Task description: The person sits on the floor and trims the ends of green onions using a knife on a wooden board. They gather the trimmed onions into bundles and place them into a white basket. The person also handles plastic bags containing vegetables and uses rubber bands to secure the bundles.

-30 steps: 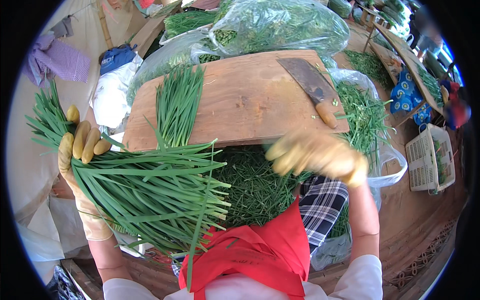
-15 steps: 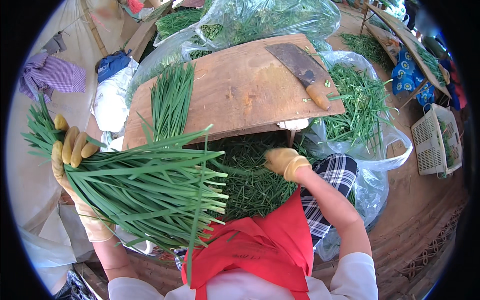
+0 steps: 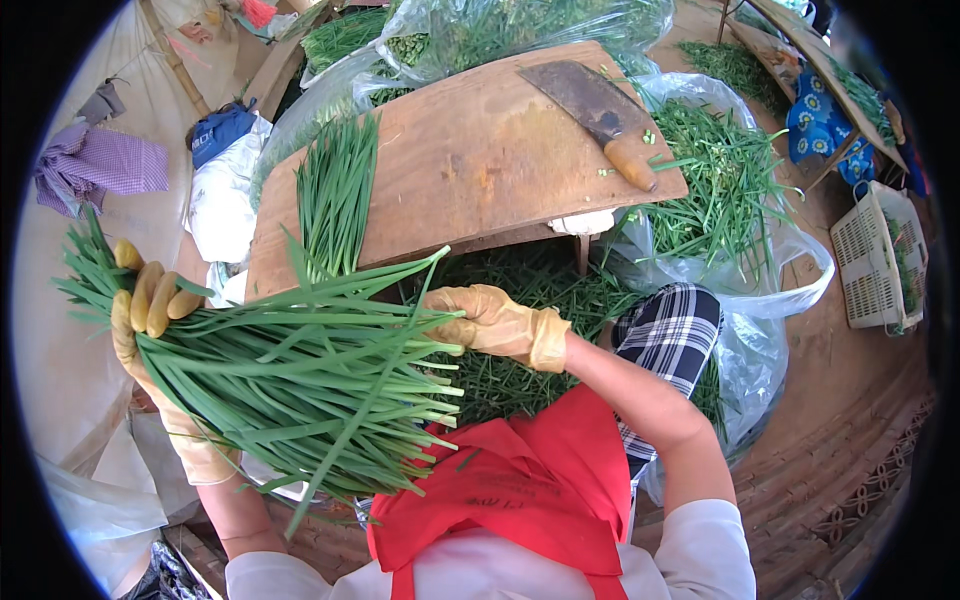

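Note:
My left hand [image 3: 152, 300], in a yellowish rubber glove, grips a large bunch of garlic chives [image 3: 290, 375] near its leafy end. The pale cut ends fan out to the right above my red apron [image 3: 500, 480]. At those ends is my gloved right hand [image 3: 495, 322], its fingers curled in around the upper stems; its fingertips are partly hidden. A smaller pile of garlic chives [image 3: 338, 195] lies on the left of a wooden board [image 3: 480, 150]. On the board's right side rests a cleaver [image 3: 590, 115] with a wooden handle.
Under the board's near edge lies a heap of loose green trimmings [image 3: 520, 385]. A clear plastic bag [image 3: 745, 285] of cut greens [image 3: 705, 180] stands to the right, beside a white basket [image 3: 870, 260]. More bagged greens [image 3: 540, 35] sit behind the board.
My right hand has moved left from over the trimmings to the stem ends of the bunch. One long loose leaf across the bunch has swung lower left. My left hand keeps its grip.

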Tool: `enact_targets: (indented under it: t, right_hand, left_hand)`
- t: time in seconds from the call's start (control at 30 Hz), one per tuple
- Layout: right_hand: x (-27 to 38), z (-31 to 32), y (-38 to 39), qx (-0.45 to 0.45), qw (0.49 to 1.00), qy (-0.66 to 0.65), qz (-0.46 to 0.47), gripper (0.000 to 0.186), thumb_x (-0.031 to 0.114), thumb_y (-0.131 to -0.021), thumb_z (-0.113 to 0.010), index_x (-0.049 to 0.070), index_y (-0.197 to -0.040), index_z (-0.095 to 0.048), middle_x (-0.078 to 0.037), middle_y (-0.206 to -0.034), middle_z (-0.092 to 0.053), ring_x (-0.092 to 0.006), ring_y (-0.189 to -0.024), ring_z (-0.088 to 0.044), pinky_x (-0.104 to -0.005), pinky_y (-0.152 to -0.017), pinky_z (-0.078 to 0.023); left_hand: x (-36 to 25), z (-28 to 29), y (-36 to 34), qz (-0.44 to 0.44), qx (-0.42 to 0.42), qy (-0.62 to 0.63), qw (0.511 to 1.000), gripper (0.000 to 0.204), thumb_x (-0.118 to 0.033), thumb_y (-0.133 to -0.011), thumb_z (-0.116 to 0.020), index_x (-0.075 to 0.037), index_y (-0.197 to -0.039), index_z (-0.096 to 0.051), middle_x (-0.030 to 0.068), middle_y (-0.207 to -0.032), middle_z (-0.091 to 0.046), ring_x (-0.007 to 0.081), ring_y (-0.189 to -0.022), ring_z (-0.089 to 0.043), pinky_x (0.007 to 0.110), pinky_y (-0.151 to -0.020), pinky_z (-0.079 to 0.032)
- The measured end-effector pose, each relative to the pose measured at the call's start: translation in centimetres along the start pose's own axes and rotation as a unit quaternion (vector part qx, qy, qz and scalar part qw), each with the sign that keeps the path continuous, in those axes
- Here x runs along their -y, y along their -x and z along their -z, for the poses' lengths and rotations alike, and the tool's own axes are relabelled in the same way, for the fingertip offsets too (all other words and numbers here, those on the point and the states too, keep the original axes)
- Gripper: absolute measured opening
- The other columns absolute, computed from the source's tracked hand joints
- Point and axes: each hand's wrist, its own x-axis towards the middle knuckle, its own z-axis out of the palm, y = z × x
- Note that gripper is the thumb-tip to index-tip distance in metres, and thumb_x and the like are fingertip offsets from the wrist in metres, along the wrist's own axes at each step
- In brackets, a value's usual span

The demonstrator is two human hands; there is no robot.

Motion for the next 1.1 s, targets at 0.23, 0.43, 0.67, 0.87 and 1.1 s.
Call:
enact_targets:
  t: [0.23, 0.43, 0.67, 0.87, 1.1]
  right_hand:
    - [-6.7, 4.7, 3.9, 0.125, 0.729, 0.607, -0.292, 0.026, 0.031, -0.085, -0.063, 0.009, -0.092, -0.074, -0.014, -0.093, -0.072, -0.0317, -0.089, -0.069, -0.0408, -0.077, -0.054]
    - [-1.3, 6.0, 4.7, -0.111, 0.974, 0.140, -0.140, 0.045, 0.033, -0.100, -0.056, 0.005, -0.135, -0.054, -0.004, -0.108, -0.068, -0.0143, -0.103, -0.062, -0.0281, -0.090, -0.048]
    - [-0.3, 8.5, 5.8, -0.279, 0.957, 0.075, -0.018, 0.074, 0.053, -0.093, -0.060, 0.006, -0.147, -0.039, -0.009, -0.130, -0.058, -0.0182, -0.119, -0.053, -0.0308, -0.104, -0.038]
    - [-0.8, 8.9, 5.3, -0.378, 0.909, 0.176, -0.021, 0.068, 0.031, -0.094, -0.065, 0.010, -0.151, -0.033, -0.013, -0.136, -0.056, -0.0204, -0.122, -0.054, -0.0318, -0.103, -0.040]
    - [-4.2, 11.2, 5.7, -0.229, 0.782, -0.549, 0.189, 0.035, 0.014, -0.103, -0.049, -0.006, -0.132, -0.046, -0.015, -0.130, -0.053, -0.0228, -0.116, -0.056, -0.0374, -0.105, -0.049]
  left_hand:
    - [0.4, -0.3, -0.5, 0.034, -0.043, -0.118, 0.991, 0.040, -0.008, -0.098, -0.052, 0.002, -0.137, -0.045, -0.0029, -0.079, -0.033, 0.0062, -0.069, -0.038, 0.024, -0.075, -0.041]
    - [4.9, -2.1, -5.0, 0.160, -0.098, -0.270, 0.944, 0.043, -0.015, -0.097, -0.054, 0.006, -0.133, -0.045, -0.0019, -0.082, -0.043, 0.0087, -0.075, -0.046, 0.024, -0.071, -0.044]
    - [17.9, 4.9, -18.5, 0.005, 0.113, -0.757, 0.644, 0.034, -0.001, -0.093, -0.053, -0.002, -0.126, -0.060, 0.0073, -0.098, -0.068, 0.0175, -0.088, -0.065, 0.030, -0.080, -0.052]
    - [21.9, 8.2, -21.2, 0.140, 0.045, -0.706, 0.692, 0.042, -0.004, -0.093, -0.052, -0.004, -0.135, -0.054, 0.0126, -0.119, -0.066, 0.0216, -0.105, -0.063, 0.034, -0.089, -0.049]
    - [16.8, 2.1, -12.0, 0.094, -0.040, -0.572, 0.814, 0.065, -0.028, -0.088, -0.065, -0.010, -0.147, -0.042, 0.0175, -0.144, -0.046, 0.0269, -0.133, -0.042, 0.036, -0.113, -0.029]
